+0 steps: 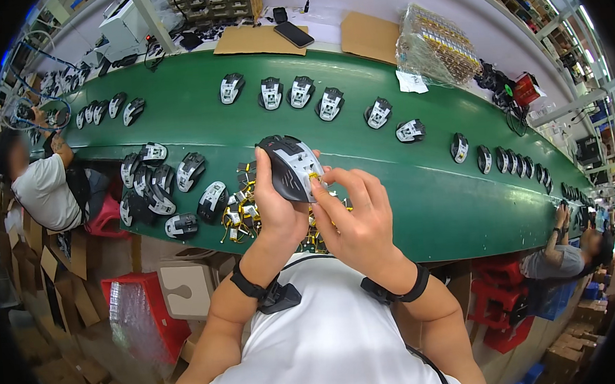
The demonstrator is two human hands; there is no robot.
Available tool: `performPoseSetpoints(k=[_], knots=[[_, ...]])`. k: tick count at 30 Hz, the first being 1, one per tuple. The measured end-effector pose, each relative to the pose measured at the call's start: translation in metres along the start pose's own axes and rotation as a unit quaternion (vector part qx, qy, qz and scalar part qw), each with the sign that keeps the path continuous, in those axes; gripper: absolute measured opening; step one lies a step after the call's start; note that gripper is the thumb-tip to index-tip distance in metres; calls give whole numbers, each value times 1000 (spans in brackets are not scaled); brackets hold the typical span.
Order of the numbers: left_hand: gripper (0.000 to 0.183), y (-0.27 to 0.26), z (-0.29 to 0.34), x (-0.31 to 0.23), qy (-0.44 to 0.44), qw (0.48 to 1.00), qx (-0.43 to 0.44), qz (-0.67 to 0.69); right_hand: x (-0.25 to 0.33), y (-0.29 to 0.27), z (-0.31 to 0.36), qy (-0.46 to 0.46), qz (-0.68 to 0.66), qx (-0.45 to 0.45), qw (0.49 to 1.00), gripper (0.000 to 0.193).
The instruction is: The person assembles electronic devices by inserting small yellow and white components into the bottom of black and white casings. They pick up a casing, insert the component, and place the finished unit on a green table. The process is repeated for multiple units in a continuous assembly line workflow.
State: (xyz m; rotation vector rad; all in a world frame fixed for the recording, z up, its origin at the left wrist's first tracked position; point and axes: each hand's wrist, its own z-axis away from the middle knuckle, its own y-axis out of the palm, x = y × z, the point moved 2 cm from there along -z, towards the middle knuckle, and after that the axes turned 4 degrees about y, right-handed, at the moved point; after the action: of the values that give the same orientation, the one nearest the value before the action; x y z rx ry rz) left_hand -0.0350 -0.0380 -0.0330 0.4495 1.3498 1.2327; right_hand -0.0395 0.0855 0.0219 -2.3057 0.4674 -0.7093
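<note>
My left hand (280, 211) is wrapped round a partly assembled computer mouse (286, 171), dark on its side with a pale grey inner shell showing. It is held tilted above the green bench. The fingers of my right hand (362, 220) are pinched at the shell's near right end, on a small yellow part (313, 177); my fingertips hide some of it. Beneath my hands lies a heap of small parts with yellow wires (241, 217). A similar mouse (213, 201) rests left of that heap.
More mice (153, 184) cluster on the left of the green bench (407, 207), and others (301, 92) stand in a spaced row farther back. Cardboard sheets (259, 41), a phone (293, 34) and a bagged stack of parts (439, 46) sit behind. Co-workers (43, 183) sit at both sides.
</note>
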Motion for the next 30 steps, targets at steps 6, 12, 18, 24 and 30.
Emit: performPoseSetpoints(k=[6,12,18,24,30], knots=[[61,2,-4,-5,-69,993,88,30,-10,-1,10,-6,-136,-2,991,32],[60,9,-6,-5,-91,991,95,-13,-26,-7,7,115,-216,6,970,40],[63,-5,-26,11,-98,991,92,-11,-35,11,10,104,-179,-37,978,36],[62,3,-27,17,-126,984,122,-23,-56,6,9,69,-206,-29,976,23],[61,2,-23,17,-76,989,101,-81,-55,5,-1,158,-234,20,959,16]])
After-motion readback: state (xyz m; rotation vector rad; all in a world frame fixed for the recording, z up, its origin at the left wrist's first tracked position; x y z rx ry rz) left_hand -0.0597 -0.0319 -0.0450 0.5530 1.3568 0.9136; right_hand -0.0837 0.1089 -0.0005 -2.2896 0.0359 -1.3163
